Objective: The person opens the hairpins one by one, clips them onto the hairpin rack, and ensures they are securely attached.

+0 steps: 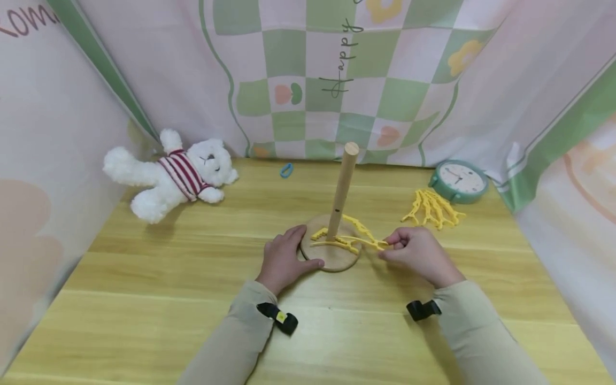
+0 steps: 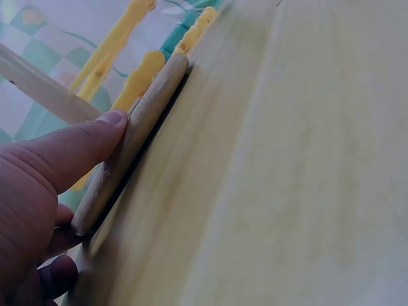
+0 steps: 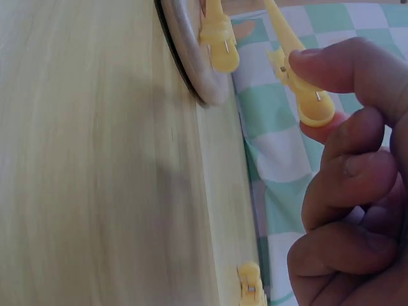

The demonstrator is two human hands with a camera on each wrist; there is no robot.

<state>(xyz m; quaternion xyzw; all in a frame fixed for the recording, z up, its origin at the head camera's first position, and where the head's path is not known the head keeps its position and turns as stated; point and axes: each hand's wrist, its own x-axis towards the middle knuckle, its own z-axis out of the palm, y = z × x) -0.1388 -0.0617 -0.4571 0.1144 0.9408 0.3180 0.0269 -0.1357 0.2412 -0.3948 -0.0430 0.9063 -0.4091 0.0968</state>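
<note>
A wooden stand with an upright post [image 1: 342, 195] and a round base [image 1: 332, 263] stands mid-table. My left hand [image 1: 283, 258] grips the base's rim, its thumb along the near edge. My right hand [image 1: 417, 255] pinches a yellow alligator hair clip [image 3: 311, 102] by its handle end between thumb and index finger. The held clip's two long arms are spread apart, pointing at the post close above the base. Another yellow clip [image 1: 343, 245] is at the foot of the post, its handle end towards the right; the post partly hides it.
Several yellow hair clips [image 1: 430, 207] lie in a fan at the right, beside a green round clock [image 1: 459, 182]. A white teddy bear [image 1: 178, 174] in a striped shirt lies back left. A small blue ring-like item [image 1: 286, 170] is near the curtain [image 1: 327, 64] behind.
</note>
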